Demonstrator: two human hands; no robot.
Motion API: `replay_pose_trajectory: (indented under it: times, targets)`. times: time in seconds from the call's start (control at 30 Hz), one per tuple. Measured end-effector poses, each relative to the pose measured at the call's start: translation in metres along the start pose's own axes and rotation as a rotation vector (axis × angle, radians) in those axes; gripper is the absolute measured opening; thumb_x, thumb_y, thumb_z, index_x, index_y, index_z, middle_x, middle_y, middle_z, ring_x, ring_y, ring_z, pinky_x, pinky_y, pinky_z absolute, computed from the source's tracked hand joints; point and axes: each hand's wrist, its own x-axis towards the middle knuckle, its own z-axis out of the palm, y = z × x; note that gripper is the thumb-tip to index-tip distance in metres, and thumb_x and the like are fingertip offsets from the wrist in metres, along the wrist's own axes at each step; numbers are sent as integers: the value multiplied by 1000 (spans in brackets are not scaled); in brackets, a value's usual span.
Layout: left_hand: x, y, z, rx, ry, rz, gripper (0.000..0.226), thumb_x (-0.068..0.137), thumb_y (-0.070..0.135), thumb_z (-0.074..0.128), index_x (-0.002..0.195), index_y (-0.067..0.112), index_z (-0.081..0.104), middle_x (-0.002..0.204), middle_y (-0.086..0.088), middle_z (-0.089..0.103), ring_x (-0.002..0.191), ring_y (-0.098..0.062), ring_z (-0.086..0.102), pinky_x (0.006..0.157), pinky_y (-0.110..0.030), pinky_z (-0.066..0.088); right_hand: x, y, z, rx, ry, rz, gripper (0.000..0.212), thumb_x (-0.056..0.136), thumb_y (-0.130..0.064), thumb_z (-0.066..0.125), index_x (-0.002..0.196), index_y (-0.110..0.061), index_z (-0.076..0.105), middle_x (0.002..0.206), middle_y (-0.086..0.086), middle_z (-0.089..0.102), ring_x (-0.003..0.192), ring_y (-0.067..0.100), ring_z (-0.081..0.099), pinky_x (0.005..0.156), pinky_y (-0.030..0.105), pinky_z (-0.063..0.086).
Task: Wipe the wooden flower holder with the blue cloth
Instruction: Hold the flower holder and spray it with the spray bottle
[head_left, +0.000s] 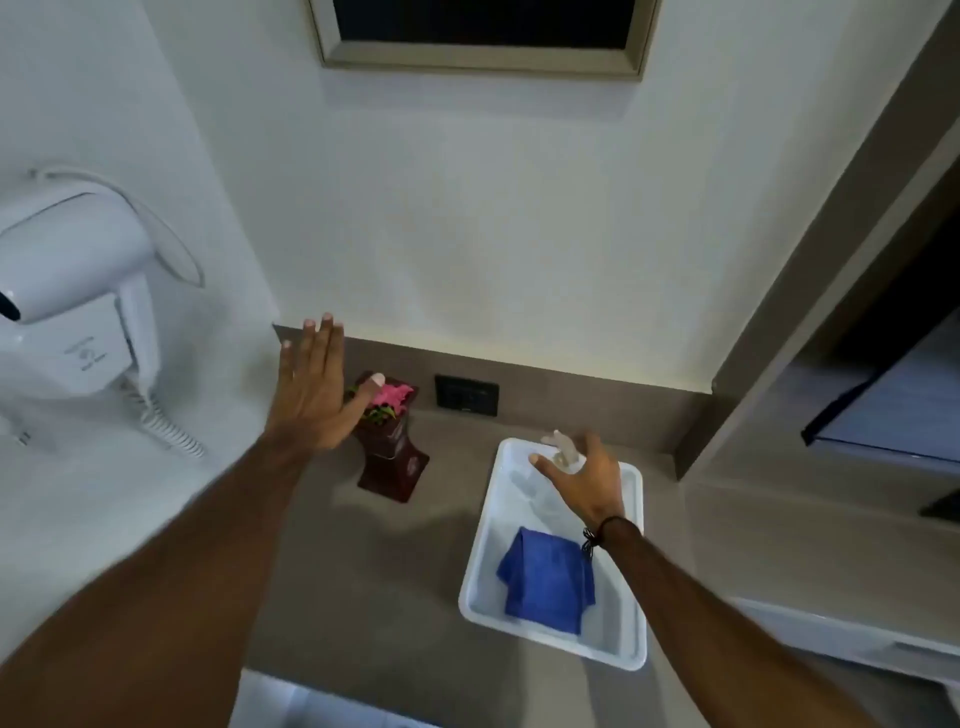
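The dark wooden flower holder stands on the grey counter near the back wall, with pink flowers in its top. My left hand hovers just left of and above it, fingers spread, thumb overlapping the flowers, holding nothing. The folded blue cloth lies in the near half of a white tray to the right. My right hand is over the tray's far end, fingers around a small clear object that I cannot identify. A dark cord bracelet sits on that wrist.
A white wall-mounted hair dryer with a coiled cord hangs on the left wall. A black wall socket sits in the backsplash behind the holder. A framed dark panel hangs above. To the right are a pillar and an open shelf recess.
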Motion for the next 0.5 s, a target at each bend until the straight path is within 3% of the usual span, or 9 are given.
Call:
replay_pose_trajectory:
  times: [0.07,0.27,0.33,0.4,0.5]
  targets:
    - [-8,1,8,7,-58,-43,111,80,84,10,160,9,-8,170,-9,-14,156,-23,-17,126,-49,-8,3,3,8,102,-33,43,67,77,-49,83,132,-23,56,119,-1,68,113,26,67,92,34,55]
    - [-34,17,45,-89,-165,-263,120,79,83,37,160,4,-3,170,-16,-9,158,-31,-9,127,-49,-2,18,-1,32,194,-48,136,59,89,-52,70,137,-19,60,117,0,72,114,27,67,105,42,53]
    - [-40,21,54,-107,-158,-312,117,81,79,44,160,3,3,170,-18,-2,158,-32,-3,127,-50,2,26,-1,38,240,-59,157,55,93,-54,64,133,-17,63,96,-7,75,105,24,72,103,41,54]
    - [-42,19,59,-110,-172,-329,116,82,79,43,160,3,4,170,-19,1,158,-33,0,127,-51,3,33,-3,41,297,-31,166,43,94,-54,63,120,-20,67,80,-3,74,82,17,74,93,39,58]
    - [-40,16,63,-132,-170,-341,114,82,79,41,160,4,4,170,-19,1,158,-33,0,126,-50,1,44,-13,41,343,14,179,33,91,-55,65,106,-26,68,69,2,69,56,14,65,65,35,59]
